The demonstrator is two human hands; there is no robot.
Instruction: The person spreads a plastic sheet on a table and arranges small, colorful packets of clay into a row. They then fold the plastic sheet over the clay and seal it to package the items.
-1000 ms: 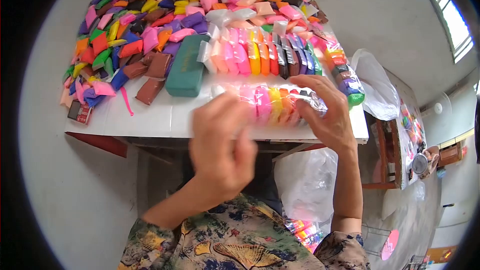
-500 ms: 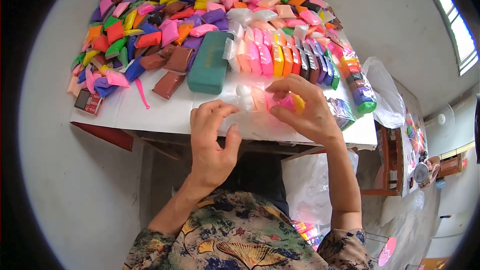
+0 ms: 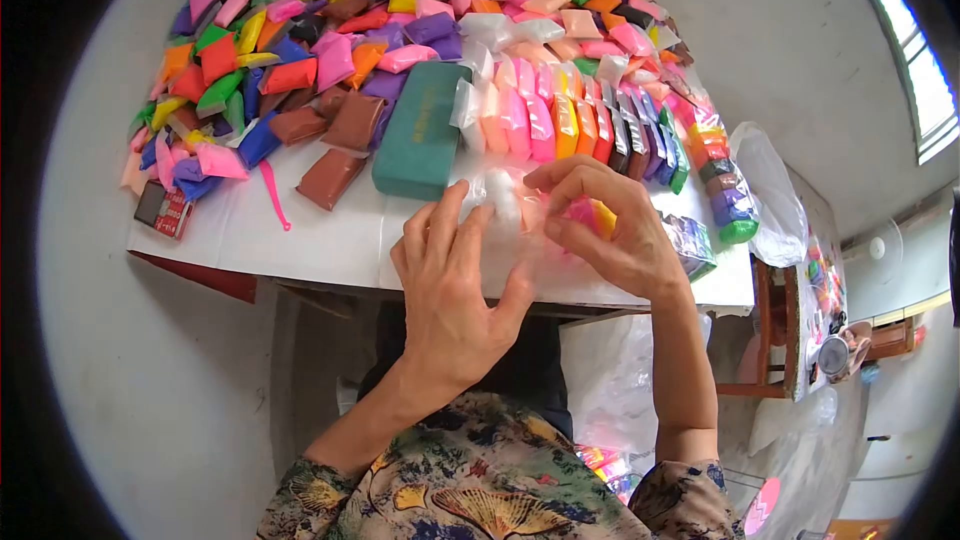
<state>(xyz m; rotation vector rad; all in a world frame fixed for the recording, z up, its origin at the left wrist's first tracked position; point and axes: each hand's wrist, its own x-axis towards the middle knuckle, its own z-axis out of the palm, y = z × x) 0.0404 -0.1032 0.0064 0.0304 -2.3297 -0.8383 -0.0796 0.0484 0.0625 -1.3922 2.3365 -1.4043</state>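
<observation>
A clear plastic bag (image 3: 516, 240) lies at the front of the white table, with a white packet (image 3: 503, 198) at its left end. Pink and yellow packets (image 3: 603, 220) show inside it, partly behind my right hand (image 3: 615, 230). That hand is bent over the bag's right part, thumb and fingers curled round it. My left hand (image 3: 455, 285) is at the bag's left end, its fingers and thumb spread apart, fingertips right by the white packet. Behind the bag stand rows of coloured packets (image 3: 540, 125) and a green box (image 3: 420, 130).
A large heap of coloured packets (image 3: 300, 70) covers the back and left of the table. A filled bag (image 3: 728, 185) and an empty plastic bag (image 3: 775, 195) lie at the right. A red and black device (image 3: 165, 208) and pink strip (image 3: 272, 195) are at the left.
My left hand has moved right and closer to the bag, its fingers now by the white packet. My right hand has stayed nearly in place. The view has shifted slightly.
</observation>
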